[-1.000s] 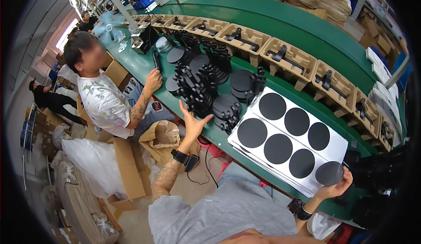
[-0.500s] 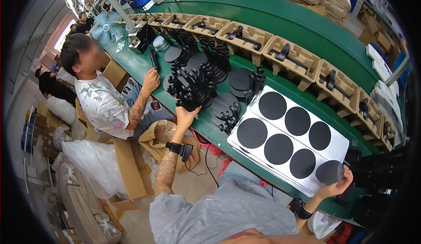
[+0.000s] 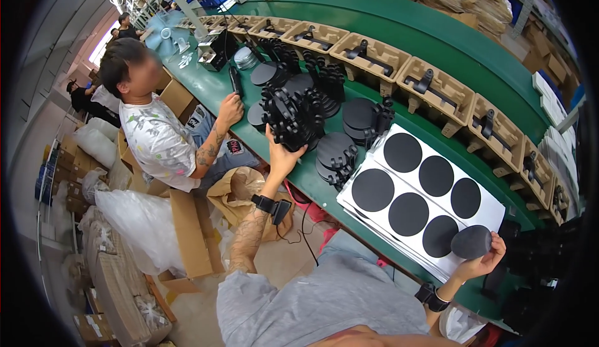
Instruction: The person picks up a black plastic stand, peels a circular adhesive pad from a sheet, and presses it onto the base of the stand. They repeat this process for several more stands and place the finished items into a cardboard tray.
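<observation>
Reaching far forward-left, the left hand [image 3: 282, 155] gripped the stack of black parts [image 3: 293, 117] on the desk [image 3: 209, 88]; the right hand [image 3: 483, 261] held a black disc [image 3: 471, 242] beside the white sheet [image 3: 483, 213], well apart.

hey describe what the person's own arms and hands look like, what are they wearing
Both arms are bare below short grey sleeves. The left forearm carries dark tattoo patterns, and a black strap with a small black device and trailing cable sits at the wrist, below the left hand. The right hand is bare, with a black wristband.
</observation>
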